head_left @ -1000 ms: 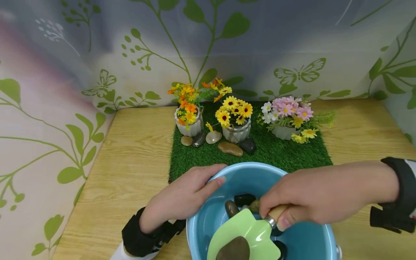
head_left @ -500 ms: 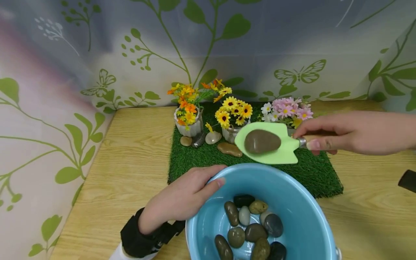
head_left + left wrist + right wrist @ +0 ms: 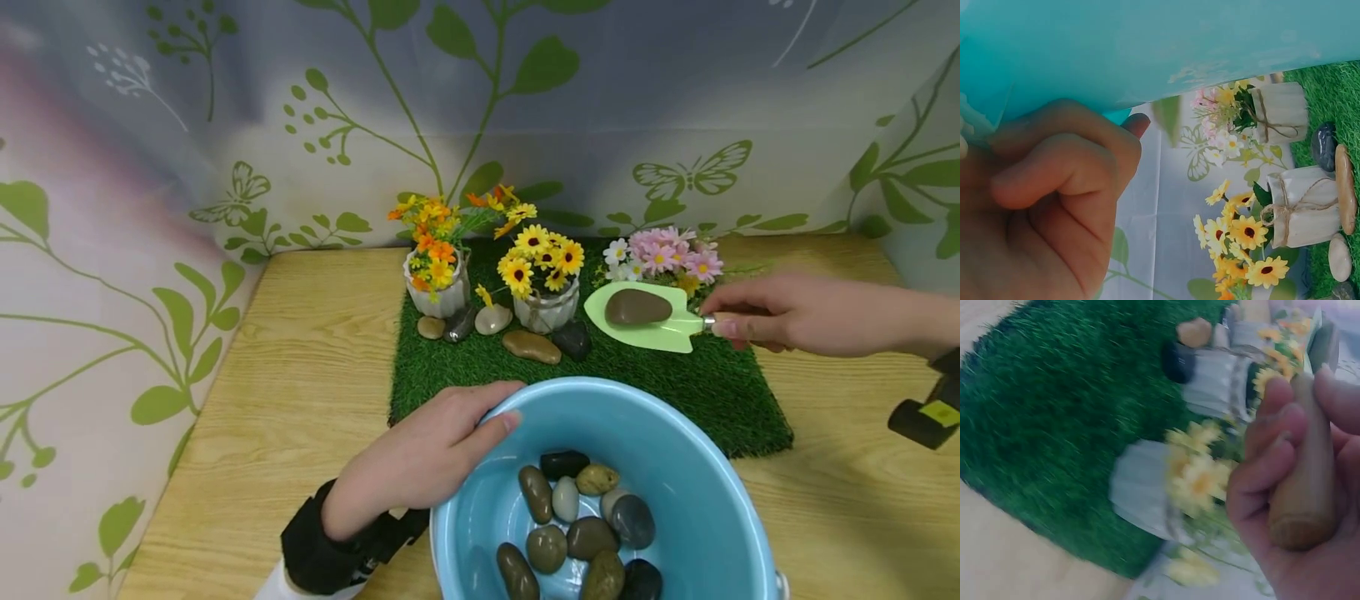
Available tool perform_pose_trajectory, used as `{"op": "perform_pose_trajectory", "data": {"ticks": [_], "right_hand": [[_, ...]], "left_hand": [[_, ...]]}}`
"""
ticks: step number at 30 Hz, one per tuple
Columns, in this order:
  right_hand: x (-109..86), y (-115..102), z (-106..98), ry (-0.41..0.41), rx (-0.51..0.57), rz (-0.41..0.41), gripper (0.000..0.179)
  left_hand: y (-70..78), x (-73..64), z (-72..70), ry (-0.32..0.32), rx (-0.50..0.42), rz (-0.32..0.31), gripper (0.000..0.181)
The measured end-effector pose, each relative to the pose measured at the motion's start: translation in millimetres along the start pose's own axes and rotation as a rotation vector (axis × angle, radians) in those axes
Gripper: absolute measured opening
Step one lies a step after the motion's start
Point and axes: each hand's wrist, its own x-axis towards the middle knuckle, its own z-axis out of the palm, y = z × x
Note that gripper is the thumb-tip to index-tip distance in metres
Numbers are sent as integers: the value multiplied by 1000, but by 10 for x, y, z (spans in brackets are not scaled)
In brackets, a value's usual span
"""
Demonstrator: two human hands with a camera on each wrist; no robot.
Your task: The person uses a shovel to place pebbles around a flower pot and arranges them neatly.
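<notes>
Left hand (image 3: 431, 454) is gripping the rim of the blue bucket (image 3: 693, 500), probably steadying it. Beyond the bucket, right hand (image 3: 783, 315) is clasping the trowel (image 3: 660, 338) by its handle, blade lying near level, presumably cradling the brown stone (image 3: 639, 307) against rolling. Between bucket and middle flowerpot (image 3: 550, 312), turf (image 3: 435, 367) is offering room; the bucket's far rim is bordering that strip.
</notes>
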Motion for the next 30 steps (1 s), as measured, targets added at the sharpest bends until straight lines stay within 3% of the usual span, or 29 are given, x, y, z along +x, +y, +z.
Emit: {"op": "perform_pose_trajectory", "data": {"ticks": [6, 11, 17, 22, 30], "right_hand": [[141, 161, 338, 33, -7, -9, 23], [273, 215, 489, 68, -47, -13, 25], [439, 221, 530, 91, -82, 11, 26], [547, 237, 541, 54, -86, 59, 25], [595, 201, 483, 33, -164, 93, 28]], "left_hand": [[0, 13, -8, -5, 5, -2, 36], [-1, 20, -8, -9, 9, -3, 38], [1, 28, -8, -4, 16, 2, 39], [7, 24, 4, -1, -1, -8, 38], [0, 9, 2, -1, 16, -16, 37]]}}
